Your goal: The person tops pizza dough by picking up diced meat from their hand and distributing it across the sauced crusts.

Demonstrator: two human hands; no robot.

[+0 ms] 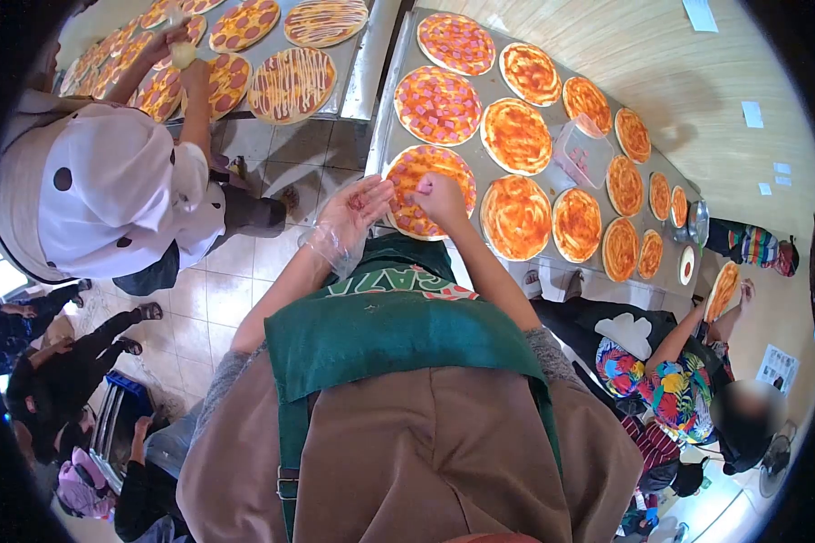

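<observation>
Head view: I see the L grip point(355, 210) near mid frame, palm up, flat & opened out, w/ pink bits point(364, 196) on it; clear plastic point(335, 249) is round that wrist. The R grip point(439, 199) is curled just beside it, over a pizza point(417, 167), upper mid; can't tell if its fingertips are together or have a bit in them. That pizza's on a metal surface point(493, 86) w/ red saucy pizzas point(516, 136) to the right, & a clear tub point(581, 154) sits among them. Upper left, a person in a spotty white top point(122, 185) has a soft bag point(183, 54) over more pizzas point(292, 84). Lower right, s/o in a flowery shirt point(684, 398) holds up a raised pizza point(723, 290).
</observation>
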